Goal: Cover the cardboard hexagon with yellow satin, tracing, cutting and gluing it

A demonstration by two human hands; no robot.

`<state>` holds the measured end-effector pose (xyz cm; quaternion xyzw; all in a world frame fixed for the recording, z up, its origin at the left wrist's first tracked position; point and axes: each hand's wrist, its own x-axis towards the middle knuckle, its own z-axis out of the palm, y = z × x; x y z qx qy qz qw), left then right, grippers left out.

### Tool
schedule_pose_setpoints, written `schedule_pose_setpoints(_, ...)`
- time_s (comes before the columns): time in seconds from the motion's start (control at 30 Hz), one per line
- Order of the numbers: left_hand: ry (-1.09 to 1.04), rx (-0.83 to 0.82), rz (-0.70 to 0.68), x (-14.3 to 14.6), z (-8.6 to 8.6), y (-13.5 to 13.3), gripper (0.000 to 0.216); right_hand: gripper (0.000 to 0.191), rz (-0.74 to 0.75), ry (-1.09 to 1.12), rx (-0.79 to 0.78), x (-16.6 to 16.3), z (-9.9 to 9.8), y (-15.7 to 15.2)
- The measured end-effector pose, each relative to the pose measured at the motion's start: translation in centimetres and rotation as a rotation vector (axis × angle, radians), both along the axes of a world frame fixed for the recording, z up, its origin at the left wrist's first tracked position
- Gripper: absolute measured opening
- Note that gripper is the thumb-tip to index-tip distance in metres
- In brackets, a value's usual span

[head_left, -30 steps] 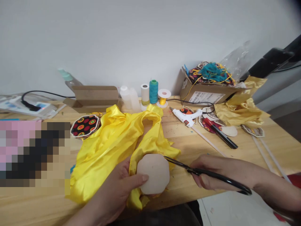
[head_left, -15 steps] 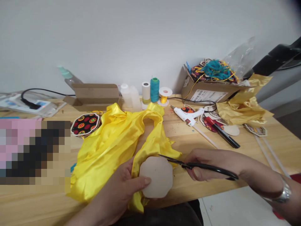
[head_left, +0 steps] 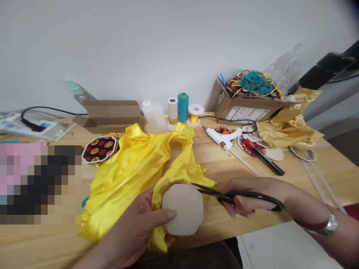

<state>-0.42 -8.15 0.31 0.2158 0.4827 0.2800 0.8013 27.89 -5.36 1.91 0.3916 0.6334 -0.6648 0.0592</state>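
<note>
Thumb on top, my left hand [head_left: 143,216] pinches a cream eight-sided board [head_left: 183,215] together with yellow satin cloth [head_left: 126,168], near the front edge of the table [head_left: 42,246]. My right hand [head_left: 246,185] is closed round the black handles of scissors [head_left: 223,197], their blades at the board's upper right edge; whether they bite the satin, I cannot tell. Toward the table's back right corner stands a carton [head_left: 235,102] bearing a white barcode label [head_left: 248,113], its print too small to read. Nearer me lies a red-capped black marker [head_left: 265,158].
</note>
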Motion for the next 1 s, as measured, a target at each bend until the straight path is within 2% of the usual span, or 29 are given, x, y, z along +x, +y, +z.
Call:
schedule_pose_setpoints(0.1, -0.011, 0.007, 0.008, 0.1, -0.1, -0.2, 0.053, 0.028, 0.034, 0.026, 0.050, -0.4, -0.3, 0.4)
schedule_pose_setpoints(0.37, -0.036, 0.010, -0.010, -0.2, -0.9, -0.5, 0.052, 0.023, 0.060, 0.053, 0.034, -0.4, -0.9, 0.6)
schedule_pose_setpoints(0.7, -0.058, 0.030, -0.049, 0.0, -1.1, -0.6, 0.051, 0.059, 0.082, 0.064, 0.077, -0.5, -1.3, 0.6)
schedule_pose_setpoints(1.0, -0.018, 0.026, -0.044, 0.3, -0.5, -0.5, 0.045, 0.059, 0.035, 0.030, 0.034, -0.5, -1.3, 0.7)
